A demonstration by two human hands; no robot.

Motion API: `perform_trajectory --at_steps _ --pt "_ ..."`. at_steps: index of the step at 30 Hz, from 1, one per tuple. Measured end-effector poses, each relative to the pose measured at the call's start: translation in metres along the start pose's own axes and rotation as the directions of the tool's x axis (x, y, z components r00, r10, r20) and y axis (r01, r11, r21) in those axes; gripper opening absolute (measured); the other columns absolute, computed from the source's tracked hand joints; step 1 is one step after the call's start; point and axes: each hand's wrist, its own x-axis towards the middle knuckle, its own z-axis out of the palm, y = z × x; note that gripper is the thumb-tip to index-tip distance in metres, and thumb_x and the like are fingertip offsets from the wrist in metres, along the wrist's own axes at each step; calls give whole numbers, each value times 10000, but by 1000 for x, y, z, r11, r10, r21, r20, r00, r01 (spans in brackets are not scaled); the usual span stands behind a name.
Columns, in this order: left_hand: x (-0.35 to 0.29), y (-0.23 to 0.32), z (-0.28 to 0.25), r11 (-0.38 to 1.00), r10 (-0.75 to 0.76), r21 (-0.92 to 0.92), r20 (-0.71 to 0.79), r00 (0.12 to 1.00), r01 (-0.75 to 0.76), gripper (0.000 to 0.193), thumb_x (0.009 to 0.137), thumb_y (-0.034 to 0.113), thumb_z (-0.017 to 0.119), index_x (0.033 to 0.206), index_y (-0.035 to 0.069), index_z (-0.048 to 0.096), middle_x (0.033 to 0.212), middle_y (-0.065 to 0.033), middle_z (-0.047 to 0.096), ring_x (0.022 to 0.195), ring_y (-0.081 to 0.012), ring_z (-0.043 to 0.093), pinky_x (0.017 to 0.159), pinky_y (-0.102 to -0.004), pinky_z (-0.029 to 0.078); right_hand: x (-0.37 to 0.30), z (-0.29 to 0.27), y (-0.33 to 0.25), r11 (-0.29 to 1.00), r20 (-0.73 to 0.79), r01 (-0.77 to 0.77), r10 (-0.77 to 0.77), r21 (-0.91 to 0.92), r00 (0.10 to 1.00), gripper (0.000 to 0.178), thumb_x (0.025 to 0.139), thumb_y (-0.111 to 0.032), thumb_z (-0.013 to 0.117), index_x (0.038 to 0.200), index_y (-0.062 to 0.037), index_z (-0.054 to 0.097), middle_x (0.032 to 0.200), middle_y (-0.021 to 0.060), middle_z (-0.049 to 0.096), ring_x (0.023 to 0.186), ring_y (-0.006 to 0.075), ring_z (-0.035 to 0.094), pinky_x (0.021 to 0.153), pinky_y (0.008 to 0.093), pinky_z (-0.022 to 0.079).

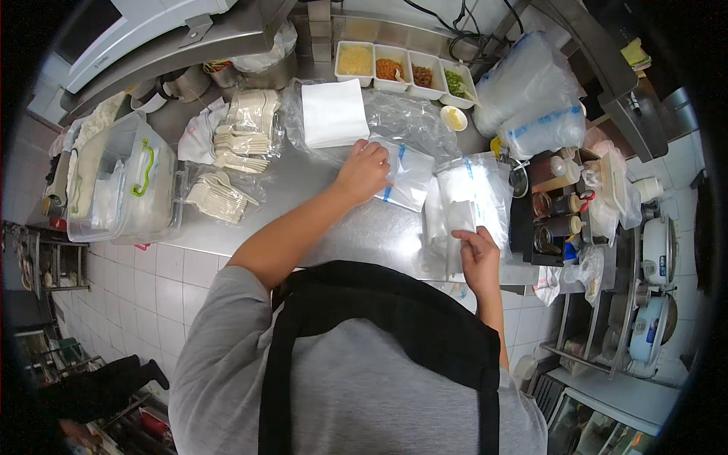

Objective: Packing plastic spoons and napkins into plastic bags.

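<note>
My left hand (364, 173) is closed, fingers bent, at the near right corner of a stack of white paper napkins (334, 114). Its fingertips also meet the edge of a flat, blue-striped clear plastic bag (409, 178); what they pinch is hidden. To the right, my right hand (479, 256) grips a narrow white folded packet (462, 216) between thumb and fingers. Behind this packet lies a pile of clear plastic bags with blue print (485, 186). Crumpled clear plastic (413, 114) spreads under and beside the napkins.
Wrapped wooden cutlery (246, 125) and a clear lidded tub (121, 182) stand left on the steel counter (311, 205). White trays of chopped food (390, 70) line the back. Bagged plastic cups (542, 133) and a bottle rack (540, 243) occupy the right.
</note>
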Motion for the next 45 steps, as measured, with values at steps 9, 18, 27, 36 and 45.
perform_trajectory --at_steps 9,18,27,36,45 --pt "-14 -2 -58 813 51 -543 427 903 211 138 765 214 754 835 109 698 1036 -65 648 899 -254 631 807 -376 491 9 13 3 999 20 49 -49 -16 999 299 811 117 504 939 -42 721 837 157 567 650 228 532 659 289 446" --pt "-12 16 -62 719 -32 -596 487 873 359 151 768 32 702 912 74 694 1139 -75 621 867 -207 641 761 -323 523 4 25 -14 995 24 102 -102 -14 995 310 752 112 519 942 -40 710 816 177 501 652 298 555 594 354 449" --pt "-18 73 -231 893 -407 -350 -356 841 284 436 752 -104 621 1154 58 662 1157 -101 576 787 -230 631 737 -324 545 27 31 -87 967 48 240 -245 84 968 210 768 -26 671 972 -55 710 838 154 544 711 276 577 637 367 462" --pt "-85 70 -131 823 -405 -486 -141 903 294 386 748 -111 597 1066 94 675 1213 -101 525 881 -225 635 704 -337 542 58 105 -28 935 57 243 -266 259 962 175 770 -168 774 820 -22 691 777 129 692 854 362 648 1013 412 426" --pt "-56 95 -115 963 -64 -247 172 983 106 303 820 31 555 1085 173 597 1305 -108 477 863 -304 658 659 -398 552 28 27 -27 978 -20 206 -207 -30 978 224 718 -24 747 918 -61 652 894 129 671 991 349 620 1124 440 295"
